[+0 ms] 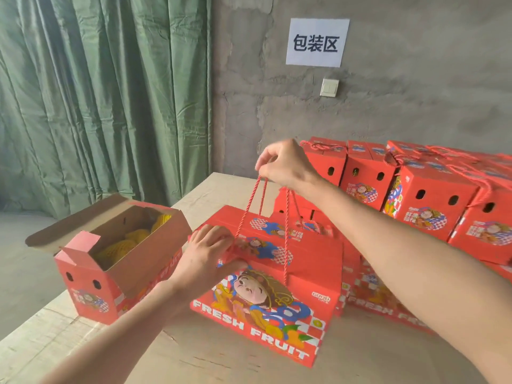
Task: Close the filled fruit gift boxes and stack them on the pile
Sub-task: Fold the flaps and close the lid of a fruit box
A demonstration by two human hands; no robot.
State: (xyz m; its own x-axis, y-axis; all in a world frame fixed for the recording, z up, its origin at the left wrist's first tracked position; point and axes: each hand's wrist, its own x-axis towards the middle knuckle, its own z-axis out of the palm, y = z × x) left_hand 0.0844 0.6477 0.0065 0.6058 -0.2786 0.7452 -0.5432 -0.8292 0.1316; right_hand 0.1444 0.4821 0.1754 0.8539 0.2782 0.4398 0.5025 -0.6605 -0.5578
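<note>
A red fruit gift box (277, 309) printed "FRESH FRUIT" stands on the table in front of me with its top flaps folded down. My right hand (285, 164) pinches its red rope handles (253, 200) and holds them taut above the box. My left hand (207, 256) grips the left end of the lid, thumb on the front face. Left of it stands a second red box (91, 289), open, with fruit in yellow foam nets (130, 239) inside. A pile of closed red boxes (426, 200) sits at the right against the wall.
The wooden table (116, 347) has bare surface in front and behind the open box. A green curtain (105, 101) hangs at the left; a concrete wall with a paper sign (317, 42) and a light switch (329, 87) is behind the pile.
</note>
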